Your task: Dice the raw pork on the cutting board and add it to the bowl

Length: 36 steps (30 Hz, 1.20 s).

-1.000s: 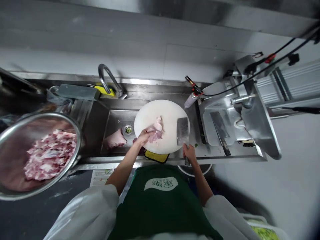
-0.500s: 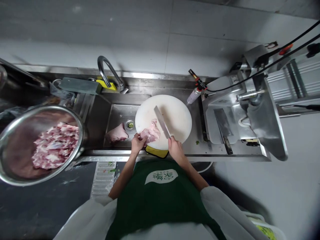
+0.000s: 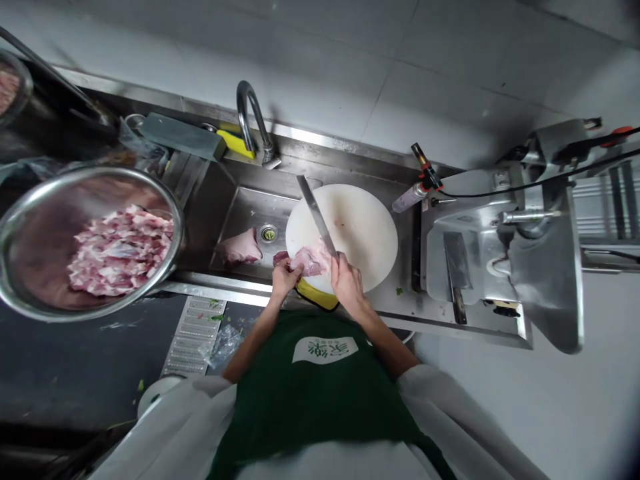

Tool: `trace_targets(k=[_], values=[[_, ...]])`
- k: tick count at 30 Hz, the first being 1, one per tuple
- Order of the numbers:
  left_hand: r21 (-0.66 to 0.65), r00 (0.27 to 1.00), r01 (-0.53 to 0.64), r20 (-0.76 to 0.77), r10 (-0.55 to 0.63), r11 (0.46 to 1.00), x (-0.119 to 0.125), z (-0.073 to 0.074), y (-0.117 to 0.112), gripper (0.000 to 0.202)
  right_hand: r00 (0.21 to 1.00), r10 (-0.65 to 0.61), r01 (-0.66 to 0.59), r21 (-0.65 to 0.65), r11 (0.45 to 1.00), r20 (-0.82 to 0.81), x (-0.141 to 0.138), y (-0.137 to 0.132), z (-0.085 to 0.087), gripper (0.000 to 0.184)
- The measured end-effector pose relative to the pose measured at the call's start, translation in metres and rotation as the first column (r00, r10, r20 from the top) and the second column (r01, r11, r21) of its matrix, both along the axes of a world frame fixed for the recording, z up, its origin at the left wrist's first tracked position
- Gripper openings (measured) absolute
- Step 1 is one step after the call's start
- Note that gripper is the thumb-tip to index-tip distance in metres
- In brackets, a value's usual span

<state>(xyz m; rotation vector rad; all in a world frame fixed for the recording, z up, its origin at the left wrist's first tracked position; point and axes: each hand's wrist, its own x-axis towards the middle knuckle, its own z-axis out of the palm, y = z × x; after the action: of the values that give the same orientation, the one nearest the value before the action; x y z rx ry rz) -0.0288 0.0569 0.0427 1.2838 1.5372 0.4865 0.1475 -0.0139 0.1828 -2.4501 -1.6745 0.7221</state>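
A round white cutting board point(image 3: 360, 227) lies across the right part of a steel sink point(image 3: 245, 207). A slab of raw pink meat point(image 3: 313, 260) rests at the board's near left edge. My left hand point(image 3: 284, 277) is closed on the meat's left end. My right hand point(image 3: 347, 283) is wrapped round the handle of a cleaver point(image 3: 316, 215), whose blade stands edge-down over the meat and points away toward the tap. Another piece of raw meat point(image 3: 240, 248) lies in the sink basin by the drain.
A large steel bowl point(image 3: 30, 200) holding chopped meat point(image 3: 120, 248) sits at the left. A curved tap point(image 3: 253, 120) rises behind the sink. A gas torch point(image 3: 415, 190) lies right of the board. A steel slicer point(image 3: 525, 227) with a second cleaver point(image 3: 455, 263) stands further right.
The cleaver went from lying flat on the board's right side to blade-up, then down onto the meat. My left hand pulled the meat to the board's near edge.
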Motion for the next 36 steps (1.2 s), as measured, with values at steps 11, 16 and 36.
trace_targets(k=[11,16,36], values=[[0.333,0.865,0.334,-0.48,-0.146,0.882,0.04,0.014,0.011,0.034,0.999,0.027,-0.034,-0.273,0.962,-0.029,0.015,-0.043,-0.051,0.033],[0.325,0.845,0.359,-0.512,-0.157,0.875,0.044,0.017,0.014,0.028,1.0,0.007,-0.015,-0.345,0.939,-0.024,0.023,-0.083,-0.05,0.032],[0.26,0.977,-0.028,0.209,-0.028,0.965,0.066,0.045,0.025,0.041,0.976,-0.214,0.219,-0.133,0.967,0.048,0.088,-0.058,-0.043,0.032]])
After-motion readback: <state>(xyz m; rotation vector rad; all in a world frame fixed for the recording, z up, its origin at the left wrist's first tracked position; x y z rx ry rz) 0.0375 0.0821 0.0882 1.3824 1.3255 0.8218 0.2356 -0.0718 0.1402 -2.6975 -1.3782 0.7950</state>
